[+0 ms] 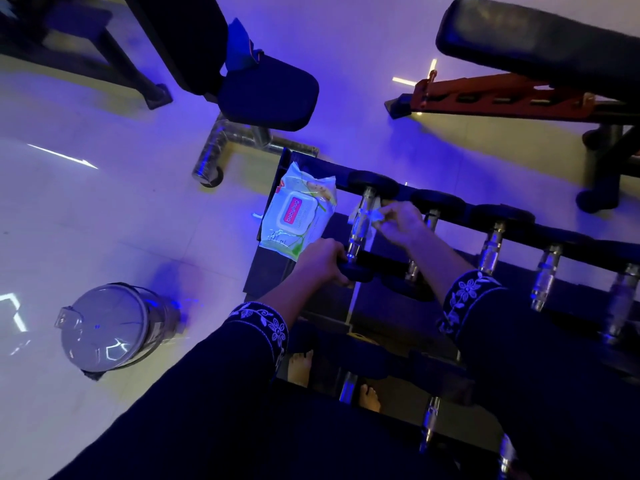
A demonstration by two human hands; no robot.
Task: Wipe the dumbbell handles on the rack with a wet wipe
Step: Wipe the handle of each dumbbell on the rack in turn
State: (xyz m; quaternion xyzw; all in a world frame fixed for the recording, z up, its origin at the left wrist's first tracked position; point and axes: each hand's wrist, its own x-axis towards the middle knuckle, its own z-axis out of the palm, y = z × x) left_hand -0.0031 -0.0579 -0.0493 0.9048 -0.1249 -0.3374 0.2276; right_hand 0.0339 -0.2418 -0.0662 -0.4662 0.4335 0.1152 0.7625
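Observation:
A dark dumbbell rack (pixel 460 221) runs from the centre to the right, carrying several dumbbells with shiny chrome handles. My left hand (pixel 323 259) grips the near black head of the leftmost dumbbell. My right hand (pixel 401 225) pinches a white wet wipe (pixel 375 220) against that dumbbell's chrome handle (pixel 360 223). A green and white wet wipe pack (pixel 299 211) with a pink label lies on the rack's left end.
A round lidded bin (pixel 110 327) stands on the pale floor at lower left. Two padded benches stand beyond the rack, one at top centre (pixel 266 88) and one with an orange frame at top right (pixel 519 46). A lower rack tier with more dumbbells (pixel 429 420) shows below, with bare feet under it.

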